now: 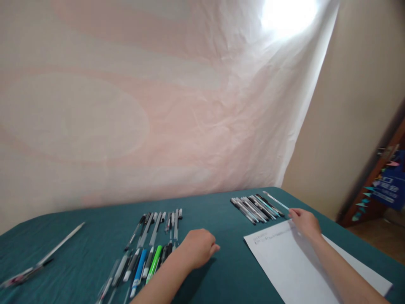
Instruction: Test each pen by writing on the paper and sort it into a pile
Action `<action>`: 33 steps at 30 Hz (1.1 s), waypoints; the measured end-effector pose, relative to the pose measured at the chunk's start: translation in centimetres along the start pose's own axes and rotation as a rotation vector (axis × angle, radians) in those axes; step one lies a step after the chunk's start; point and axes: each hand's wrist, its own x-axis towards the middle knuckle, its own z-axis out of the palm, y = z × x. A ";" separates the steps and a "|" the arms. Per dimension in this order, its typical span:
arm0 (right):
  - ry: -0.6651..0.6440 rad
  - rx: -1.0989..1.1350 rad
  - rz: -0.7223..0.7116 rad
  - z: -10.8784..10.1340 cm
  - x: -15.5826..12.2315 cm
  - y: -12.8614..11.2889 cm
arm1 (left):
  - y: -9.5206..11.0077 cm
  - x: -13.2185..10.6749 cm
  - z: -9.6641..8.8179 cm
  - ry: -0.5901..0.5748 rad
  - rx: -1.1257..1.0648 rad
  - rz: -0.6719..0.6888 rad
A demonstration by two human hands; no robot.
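Head view shows the right hand [303, 223] in the lower right of the frame, resting on the top edge of a white sheet of paper [284, 266]. Its fingertips [292, 213] are at the near end of a pale blue pen [276, 201]. The pen lies on the teal desk [221, 211], right of centre. Its long axis runs from upper left to lower right, so its lower end points straight at that hand. Whether the fingers already pinch the pen's end or only touch it I cannot tell, as the picture is soft there. The hand is half curled, not spread.

Just left of the pale blue pen a tidy row of pens [253, 207] lies on the same slant, side by side.

The left hand [198, 247] sits at lower centre, well apart from that pen and much farther from it than the right hand. It is curled into a loose fist, knuckles up, and appears to hold nothing. It rests just right of a loose spread of pens [148, 249], which lie roughly up and down the frame. A long white stick [61, 244] lies alone at the far left.
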 end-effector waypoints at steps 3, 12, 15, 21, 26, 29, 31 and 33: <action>0.011 -0.107 0.035 0.3 0.2 1.2 | 0.2 -0.1 0.3 -0.042 -0.007 -0.009; 0.007 -0.283 -0.013 2.1 0.4 2.4 | 0.2 0.0 0.7 -0.060 -0.039 -0.025; 0.001 -0.315 -0.058 2.4 0.5 2.5 | 0.2 0.0 0.6 -0.061 -0.047 -0.027; -0.013 -0.351 -0.114 2.9 0.5 2.8 | 0.4 -0.1 0.3 -0.070 -0.062 -0.038; -0.001 -0.356 -0.132 3.1 0.6 3.1 | 0.7 -0.2 -0.1 -0.086 -0.071 -0.048; 0.014 -0.350 -0.133 3.1 0.5 3.1 | 0.6 -0.4 -0.7 -0.108 -0.081 -0.043; 0.029 -0.341 -0.137 2.9 0.2 3.0 | 0.1 -0.5 -1.1 -0.123 -0.090 -0.032; 0.047 -0.326 -0.145 2.5 -0.1 2.8 | -0.6 -0.7 -1.7 -0.125 -0.097 -0.023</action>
